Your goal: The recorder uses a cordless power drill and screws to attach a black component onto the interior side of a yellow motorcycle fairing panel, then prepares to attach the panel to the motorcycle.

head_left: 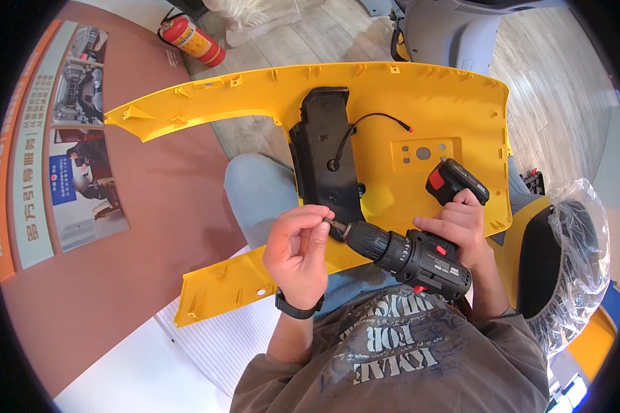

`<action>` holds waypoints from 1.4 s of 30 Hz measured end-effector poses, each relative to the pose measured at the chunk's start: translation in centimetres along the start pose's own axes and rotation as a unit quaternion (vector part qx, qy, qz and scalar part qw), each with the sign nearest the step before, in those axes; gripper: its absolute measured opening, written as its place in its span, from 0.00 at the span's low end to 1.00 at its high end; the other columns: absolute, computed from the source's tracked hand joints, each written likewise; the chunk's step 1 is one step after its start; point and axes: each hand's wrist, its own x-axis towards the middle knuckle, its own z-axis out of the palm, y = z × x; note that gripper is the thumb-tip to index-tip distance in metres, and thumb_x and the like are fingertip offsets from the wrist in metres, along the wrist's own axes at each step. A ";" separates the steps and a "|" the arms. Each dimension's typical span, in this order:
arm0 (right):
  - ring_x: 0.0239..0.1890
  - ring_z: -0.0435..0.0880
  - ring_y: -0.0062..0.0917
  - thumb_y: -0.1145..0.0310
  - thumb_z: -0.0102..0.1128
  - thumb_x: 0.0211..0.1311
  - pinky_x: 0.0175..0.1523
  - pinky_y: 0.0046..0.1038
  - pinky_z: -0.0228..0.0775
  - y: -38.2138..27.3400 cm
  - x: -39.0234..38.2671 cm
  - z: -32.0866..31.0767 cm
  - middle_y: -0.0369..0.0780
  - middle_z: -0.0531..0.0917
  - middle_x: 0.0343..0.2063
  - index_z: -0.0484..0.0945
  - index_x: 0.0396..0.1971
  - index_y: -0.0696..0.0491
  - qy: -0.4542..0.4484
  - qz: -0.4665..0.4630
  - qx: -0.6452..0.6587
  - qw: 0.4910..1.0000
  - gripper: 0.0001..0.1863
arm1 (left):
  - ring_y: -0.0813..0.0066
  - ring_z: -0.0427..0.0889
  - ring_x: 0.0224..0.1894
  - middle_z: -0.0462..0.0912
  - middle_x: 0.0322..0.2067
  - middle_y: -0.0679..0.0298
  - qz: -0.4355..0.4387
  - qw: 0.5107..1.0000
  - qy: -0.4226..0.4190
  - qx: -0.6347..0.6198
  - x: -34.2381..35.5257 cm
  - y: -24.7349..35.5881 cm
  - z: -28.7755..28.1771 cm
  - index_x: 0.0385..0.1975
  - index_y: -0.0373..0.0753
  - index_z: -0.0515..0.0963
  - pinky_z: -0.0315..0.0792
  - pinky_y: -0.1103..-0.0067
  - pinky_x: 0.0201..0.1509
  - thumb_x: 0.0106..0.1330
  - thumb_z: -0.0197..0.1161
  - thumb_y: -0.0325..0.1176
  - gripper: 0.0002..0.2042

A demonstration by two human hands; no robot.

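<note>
My right hand (461,224) grips the handle of a black cordless drill (430,268) held across my lap, its battery pointing away from me. My left hand (296,258) pinches the small metal bit (331,224) at the front of the chuck. Beneath both lies a large yellow plastic panel (234,89) with clips along its edge. A long black plastic part (324,162) sits on the panel, with a short cable (386,117) ending in a red-tipped connector.
A red fire extinguisher (193,41) stands on the floor at the top left. A printed board (83,186) stands at the left. At the right is a black and yellow seat (537,268) partly wrapped in clear plastic. A grey vehicle body (441,31) is at the top.
</note>
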 end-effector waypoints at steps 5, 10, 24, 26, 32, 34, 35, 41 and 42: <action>0.21 0.75 0.21 0.63 0.68 0.45 0.39 0.29 0.57 0.0 0.0 0.0 0.27 0.74 0.16 0.87 0.43 0.46 -0.004 0.000 0.000 1.000 0.20 | 0.68 0.84 0.46 0.82 0.46 0.53 -0.014 1.000 -0.019 0.007 0.3 0.1 -0.4 0.42 0.32 0.76 0.78 0.76 0.55 0.66 0.60 0.11 0.10; 0.21 0.75 0.21 0.63 0.68 0.45 0.39 0.29 0.57 0.0 0.0 0.0 0.28 0.73 0.16 0.87 0.43 0.46 -0.003 -0.001 0.000 1.000 0.20 | 0.68 0.84 0.46 0.82 0.45 0.54 0.001 1.000 -0.021 0.016 0.3 0.0 -0.5 0.41 0.31 0.77 0.78 0.76 0.55 0.65 0.60 0.10 0.10; 0.21 0.75 0.20 0.62 0.66 0.47 0.40 0.28 0.57 0.1 0.1 -0.1 0.27 0.75 0.17 0.88 0.42 0.46 -0.010 -0.002 0.005 1.000 0.19 | 0.67 0.84 0.46 0.83 0.43 0.52 -0.007 0.995 -0.061 0.075 0.7 0.6 -1.1 0.41 0.32 0.75 0.79 0.75 0.54 0.66 0.60 0.10 0.10; 0.22 0.75 0.20 0.62 0.66 0.47 0.40 0.28 0.57 0.1 0.1 -0.2 0.27 0.75 0.17 0.88 0.42 0.46 -0.015 -0.002 0.004 1.000 0.19 | 0.67 0.84 0.46 0.83 0.43 0.53 -0.015 0.994 -0.069 0.085 0.8 0.8 -1.3 0.41 0.31 0.76 0.78 0.75 0.54 0.66 0.60 0.11 0.09; 0.22 0.76 0.20 0.62 0.66 0.47 0.39 0.29 0.57 0.1 0.0 0.0 0.27 0.75 0.17 0.88 0.42 0.46 -0.014 0.000 -0.002 1.000 0.19 | 0.67 0.85 0.45 0.84 0.42 0.53 0.006 0.990 -0.081 0.111 1.0 1.1 -1.4 0.38 0.31 0.77 0.78 0.76 0.53 0.65 0.61 0.11 0.08; 0.22 0.76 0.20 0.62 0.66 0.47 0.39 0.29 0.57 0.1 -0.1 0.0 0.27 0.75 0.17 0.88 0.42 0.45 -0.010 0.001 -0.004 1.000 0.19 | 0.68 0.85 0.44 0.85 0.41 0.54 0.021 0.989 -0.084 0.123 1.1 1.0 -1.4 0.38 0.31 0.78 0.78 0.76 0.52 0.65 0.61 0.11 0.08; 0.22 0.76 0.20 0.62 0.66 0.46 0.39 0.29 0.57 0.1 -0.1 0.1 0.27 0.75 0.17 0.87 0.42 0.45 -0.010 0.001 -0.004 1.000 0.19 | 0.68 0.85 0.44 0.85 0.41 0.54 0.032 0.986 -0.088 0.139 1.2 1.0 -1.4 0.37 0.31 0.78 0.78 0.76 0.52 0.65 0.62 0.11 0.08; 0.21 0.76 0.21 0.62 0.68 0.45 0.39 0.29 0.57 0.1 -0.2 0.1 0.27 0.75 0.17 0.87 0.42 0.46 -0.004 0.004 0.001 1.000 0.19 | 0.67 0.85 0.43 0.85 0.40 0.54 0.047 0.983 -0.096 0.146 1.2 0.6 -1.6 0.37 0.31 0.78 0.79 0.76 0.51 0.64 0.62 0.11 0.08; 0.21 0.75 0.21 0.62 0.68 0.45 0.39 0.29 0.56 0.1 -0.2 0.1 0.27 0.75 0.17 0.87 0.42 0.46 -0.005 0.007 0.005 1.000 0.19 | 0.67 0.85 0.43 0.85 0.40 0.53 0.051 0.983 -0.099 0.148 1.2 0.6 -1.6 0.38 0.31 0.78 0.79 0.75 0.51 0.64 0.62 0.10 0.08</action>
